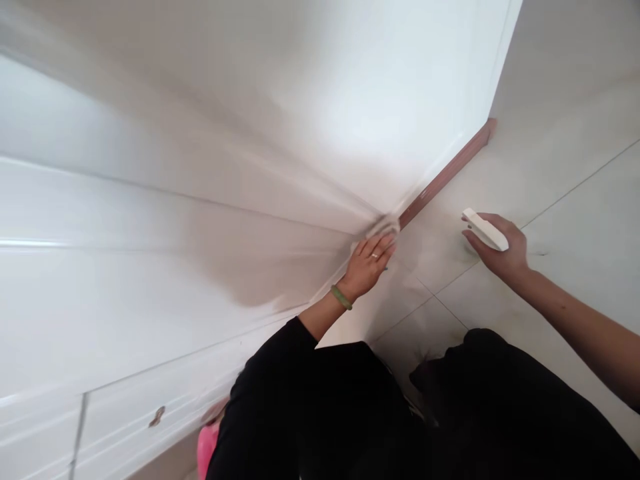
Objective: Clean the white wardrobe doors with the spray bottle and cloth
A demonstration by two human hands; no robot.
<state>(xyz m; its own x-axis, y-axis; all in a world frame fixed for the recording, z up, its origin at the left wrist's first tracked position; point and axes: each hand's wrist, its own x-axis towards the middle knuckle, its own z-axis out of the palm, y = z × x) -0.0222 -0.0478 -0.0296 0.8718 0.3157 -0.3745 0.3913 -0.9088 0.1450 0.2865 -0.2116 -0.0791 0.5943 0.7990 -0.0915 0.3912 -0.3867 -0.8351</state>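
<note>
My left hand (371, 261) presses a pale cloth (383, 227) against the foot of a white cabinet (200, 220), where it meets the reddish-brown baseboard strip (447, 175). The fingers are closed on the cloth; a ring and a green bracelet (341, 297) show on that hand and wrist. My right hand (497, 250) hovers low over the light tiled floor (575, 220), fingers wrapped round a small white oblong object (485, 230), apart from the cabinet.
The white cabinet fills the left half, with a drawer and a small metal pull (157, 417) at lower left. My black-clad knees (400, 413) are at the bottom. A pink thing (207, 447) shows under the cabinet's edge.
</note>
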